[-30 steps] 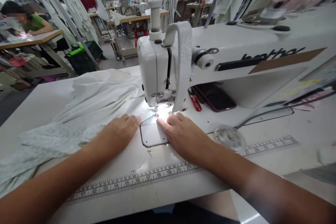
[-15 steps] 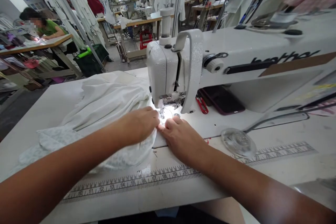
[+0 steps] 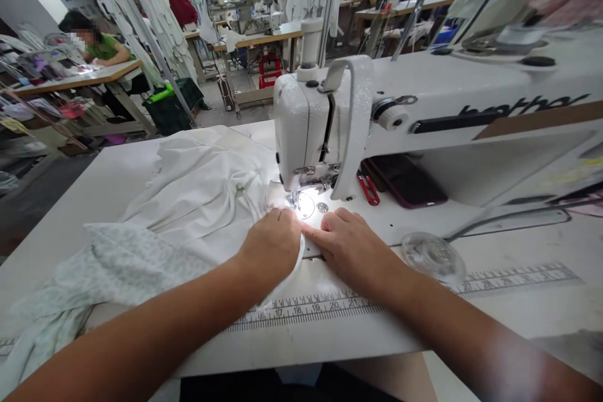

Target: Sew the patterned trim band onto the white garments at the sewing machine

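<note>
A white sewing machine head [image 3: 301,132] stands over the table, its lit presser foot [image 3: 301,190] low near the needle plate. My left hand [image 3: 271,248] is curled over bunched white fabric [image 3: 207,195] just in front of the foot. Pale patterned fabric [image 3: 108,270] trails from that bunch towards the left table edge. My right hand [image 3: 342,242] lies flat on the table beside the fabric edge, fingertips pointing at the needle plate [image 3: 306,205]. The fabric hides the front of the plate.
A measuring tape scale [image 3: 306,308] runs along the white table [image 3: 141,157]. Red snips [image 3: 368,189], a dark phone [image 3: 405,182] and a clear round disc [image 3: 432,257] lie to the right. A co-worker [image 3: 97,47] sits at a table, back left.
My left hand has moved right onto the gathered fabric, which now covers the metal plate in front of the foot. My right hand has shifted slightly, and the view has turned left.
</note>
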Demonstrator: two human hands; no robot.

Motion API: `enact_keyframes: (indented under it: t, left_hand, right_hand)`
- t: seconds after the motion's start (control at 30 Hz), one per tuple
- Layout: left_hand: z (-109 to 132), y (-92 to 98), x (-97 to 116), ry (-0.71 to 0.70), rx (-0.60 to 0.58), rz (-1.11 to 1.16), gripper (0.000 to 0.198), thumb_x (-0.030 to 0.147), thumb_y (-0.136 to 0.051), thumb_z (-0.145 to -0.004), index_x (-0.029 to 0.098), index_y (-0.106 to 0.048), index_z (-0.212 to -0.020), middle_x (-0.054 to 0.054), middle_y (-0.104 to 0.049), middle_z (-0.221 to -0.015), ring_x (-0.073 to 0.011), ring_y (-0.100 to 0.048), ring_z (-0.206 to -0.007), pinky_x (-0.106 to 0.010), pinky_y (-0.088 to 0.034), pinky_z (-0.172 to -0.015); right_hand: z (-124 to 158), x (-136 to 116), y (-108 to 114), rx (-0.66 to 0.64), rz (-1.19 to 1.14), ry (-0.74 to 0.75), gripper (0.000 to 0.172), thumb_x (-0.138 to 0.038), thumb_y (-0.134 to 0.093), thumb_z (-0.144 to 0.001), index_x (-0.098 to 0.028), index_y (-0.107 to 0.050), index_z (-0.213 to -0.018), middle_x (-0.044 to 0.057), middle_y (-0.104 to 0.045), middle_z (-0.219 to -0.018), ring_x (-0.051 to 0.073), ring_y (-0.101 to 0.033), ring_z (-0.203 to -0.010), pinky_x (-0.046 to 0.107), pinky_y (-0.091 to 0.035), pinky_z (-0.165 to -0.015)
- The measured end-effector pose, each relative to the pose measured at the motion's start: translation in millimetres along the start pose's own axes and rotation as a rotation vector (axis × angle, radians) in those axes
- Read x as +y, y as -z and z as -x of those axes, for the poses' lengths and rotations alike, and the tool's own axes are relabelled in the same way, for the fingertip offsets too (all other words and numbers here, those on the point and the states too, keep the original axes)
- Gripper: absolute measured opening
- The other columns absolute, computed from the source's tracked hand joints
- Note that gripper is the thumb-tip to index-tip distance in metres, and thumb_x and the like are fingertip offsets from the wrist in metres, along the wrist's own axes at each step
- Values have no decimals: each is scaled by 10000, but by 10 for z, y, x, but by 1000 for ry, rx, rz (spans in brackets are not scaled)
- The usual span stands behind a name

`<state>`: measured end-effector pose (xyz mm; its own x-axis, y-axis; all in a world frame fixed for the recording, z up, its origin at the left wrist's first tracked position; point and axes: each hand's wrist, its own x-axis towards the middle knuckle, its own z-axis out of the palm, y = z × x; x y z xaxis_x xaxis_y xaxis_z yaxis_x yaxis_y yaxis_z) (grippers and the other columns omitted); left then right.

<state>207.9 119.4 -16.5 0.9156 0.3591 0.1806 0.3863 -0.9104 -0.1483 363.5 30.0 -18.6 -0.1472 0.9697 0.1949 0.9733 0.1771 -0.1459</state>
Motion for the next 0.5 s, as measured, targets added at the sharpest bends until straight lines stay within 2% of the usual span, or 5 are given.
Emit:
enact_keyframes:
  t: [0.1, 0.27, 0.4, 0.5]
  left_hand:
    - [-33, 24, 77, 26, -27, -39, 246, -22, -405, -811, 77, -621, -875, -127, -629, -872, -224, -594, -809, -324, -529, -698]
    - [-38, 42, 45, 5, -61, -38, 250, -2, -392, -840, 83, -625, -868, -126, -623, -869, -237, -590, -820, -338, -519, -696]
    - [-59, 30, -10, 38, -27, -21, 197, 51, -431, -850, 97, -623, -846, -111, -617, -851, -236, -578, -797, -339, -504, -656]
    - [-99, 1, -86, 23, 28, -20, 189, 66, -438, -860, 100, -623, -861, -109, -619, -842, -233, -565, -801, -351, -489, -670]
  right_hand:
    - [34, 5, -17, 1, 10, -13, 447, -38, -489, -865, -243, -609, -1244, 31, -507, -751, 197, -412, -763, 314, -320, -698]
    - [26, -2, -43, 11, -6, -12, 429, -57, -487, -884, -236, -594, -1259, 33, -500, -766, 200, -403, -772, 318, -317, -703]
    - [-1, -5, -35, -5, -15, -34, 364, -76, -482, -904, -225, -616, -1208, 28, -485, -748, 195, -397, -769, 317, -314, -703]
    - [-44, 5, -29, 2, 2, -44, 388, -65, -488, -886, -226, -605, -1219, 27, -488, -750, 193, -403, -770, 322, -312, -714]
